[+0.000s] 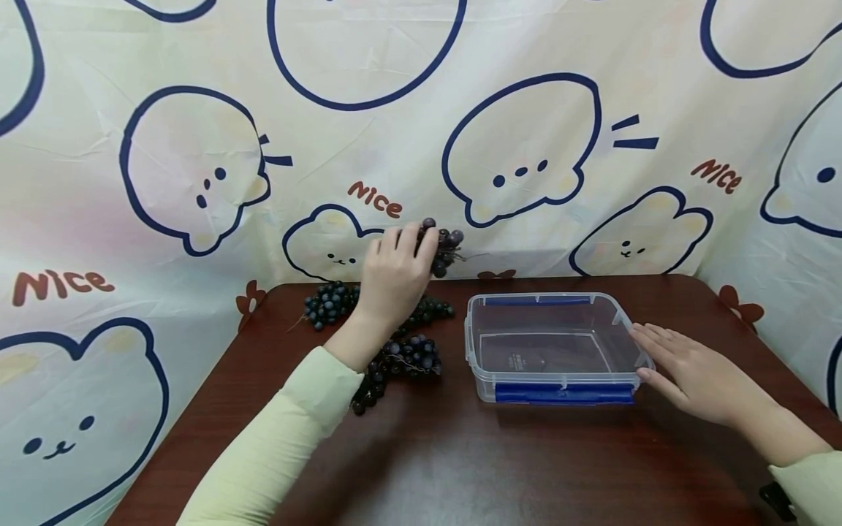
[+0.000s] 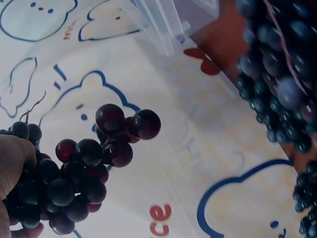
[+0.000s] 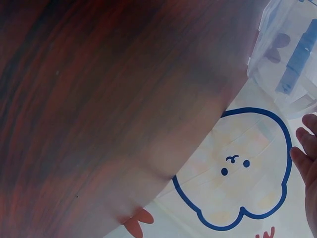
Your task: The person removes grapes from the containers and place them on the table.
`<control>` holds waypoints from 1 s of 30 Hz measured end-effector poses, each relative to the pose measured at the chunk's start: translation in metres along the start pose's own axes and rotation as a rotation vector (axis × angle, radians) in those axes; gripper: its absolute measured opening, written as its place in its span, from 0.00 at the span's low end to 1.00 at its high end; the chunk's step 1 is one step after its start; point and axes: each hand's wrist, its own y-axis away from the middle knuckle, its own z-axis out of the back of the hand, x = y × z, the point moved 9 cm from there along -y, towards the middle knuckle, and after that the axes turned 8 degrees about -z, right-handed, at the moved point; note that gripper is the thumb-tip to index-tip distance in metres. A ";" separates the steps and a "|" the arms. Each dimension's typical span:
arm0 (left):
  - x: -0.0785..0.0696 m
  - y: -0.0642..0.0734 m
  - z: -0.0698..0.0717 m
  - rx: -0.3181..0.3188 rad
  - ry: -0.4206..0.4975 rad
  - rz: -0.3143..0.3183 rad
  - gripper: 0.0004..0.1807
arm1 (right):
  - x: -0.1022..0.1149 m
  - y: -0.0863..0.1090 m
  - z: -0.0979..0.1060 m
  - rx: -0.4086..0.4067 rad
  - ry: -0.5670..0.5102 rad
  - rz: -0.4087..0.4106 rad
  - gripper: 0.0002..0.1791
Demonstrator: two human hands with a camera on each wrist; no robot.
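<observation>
My left hand (image 1: pixel 397 276) grips a bunch of dark grapes (image 1: pixel 442 248), raised above the back of the table. In the left wrist view the held grapes (image 2: pixel 64 186) show dark red berries and a thin stem, with fingers (image 2: pixel 12 163) curled round one end. My right hand (image 1: pixel 691 372) lies with straight fingers against the right side of a clear plastic box (image 1: pixel 542 354), which is lidless and has blue clips. The right wrist view catches the fingers (image 3: pixel 307 148) close by the box (image 3: pixel 297 64). Nothing lies inside the box.
Several more bunches of dark grapes rest on the brown table (image 1: pixel 526 467), left of the box: one bunch (image 1: pixel 329 303) at the back, another bunch (image 1: pixel 411 356) nearer the front. A cartoon-printed cloth (image 1: pixel 408 146) hangs close behind the table and along its sides.
</observation>
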 end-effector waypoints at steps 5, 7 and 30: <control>0.016 0.012 0.006 -0.003 -0.002 0.028 0.11 | -0.001 0.001 -0.001 0.012 0.002 -0.016 0.37; 0.022 0.017 0.009 -0.004 -0.009 0.036 0.11 | -0.002 0.001 -0.001 0.015 0.004 -0.020 0.37; 0.072 0.076 0.026 0.169 -0.068 0.091 0.11 | -0.002 0.001 -0.001 -0.005 -0.011 0.001 0.38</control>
